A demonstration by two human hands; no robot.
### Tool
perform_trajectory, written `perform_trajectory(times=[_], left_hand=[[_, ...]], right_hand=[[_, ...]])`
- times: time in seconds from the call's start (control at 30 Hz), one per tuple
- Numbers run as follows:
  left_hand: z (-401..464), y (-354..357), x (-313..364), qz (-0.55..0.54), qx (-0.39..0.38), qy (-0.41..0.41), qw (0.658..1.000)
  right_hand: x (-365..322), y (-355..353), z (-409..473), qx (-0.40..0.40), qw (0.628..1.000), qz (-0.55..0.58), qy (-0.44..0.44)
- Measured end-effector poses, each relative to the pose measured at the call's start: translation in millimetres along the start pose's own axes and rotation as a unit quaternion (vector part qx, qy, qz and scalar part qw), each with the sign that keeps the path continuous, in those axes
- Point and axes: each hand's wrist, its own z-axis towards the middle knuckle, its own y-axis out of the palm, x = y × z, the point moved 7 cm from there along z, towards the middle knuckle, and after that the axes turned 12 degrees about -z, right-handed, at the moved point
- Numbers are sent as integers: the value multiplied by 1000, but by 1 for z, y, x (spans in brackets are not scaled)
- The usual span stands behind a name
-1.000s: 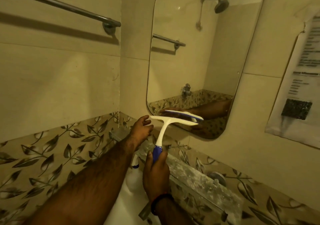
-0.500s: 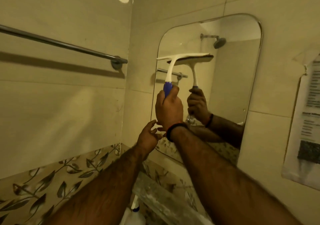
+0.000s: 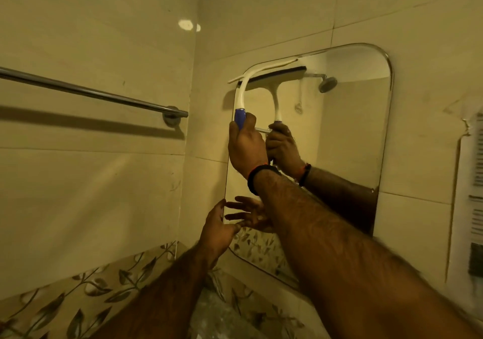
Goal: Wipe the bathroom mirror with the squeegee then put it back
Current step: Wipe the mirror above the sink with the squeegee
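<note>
A rounded wall mirror [image 3: 347, 140] hangs on the beige tiled wall. My right hand [image 3: 245, 146] grips the blue end of a white squeegee [image 3: 244, 87] from below. Its blade lies against the glass near the mirror's top left edge. The squeegee and the hand are doubled in the reflection. My left hand [image 3: 217, 227] is held up with fingers spread at the mirror's lower left edge, fingertips at or close to the glass.
A chrome towel bar [image 3: 99, 94] runs along the left wall. A leaf-patterned tile band [image 3: 78, 302] crosses below. A shelf [image 3: 224, 315] sits under the mirror. A printed paper sheet [image 3: 470, 181] is stuck on the wall at the right.
My right hand has lifted the squeegee from below the mirror up to its top edge. My left hand rose to the mirror's lower left edge. The view tilted upward.
</note>
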Motion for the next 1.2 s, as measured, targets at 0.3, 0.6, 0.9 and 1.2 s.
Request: perform_trajectory(times=[0.3,0.6,0.9,1.2], left_hand=[[-8,-3,-23,-32,-33,-42,998],[-16,-3,-36,-74,-30,-67,995],[-26,-29,-62,-131,6,-116,984],[-50,-36,-75,-95,30,-161,982]], right_hand=[[5,2,14,-2,997,42,59],[52,-10,-7,-82,992,-45,-84],[49,60,-101,-73,971,129,187],[117,102,-160,-246,955,-94,133]])
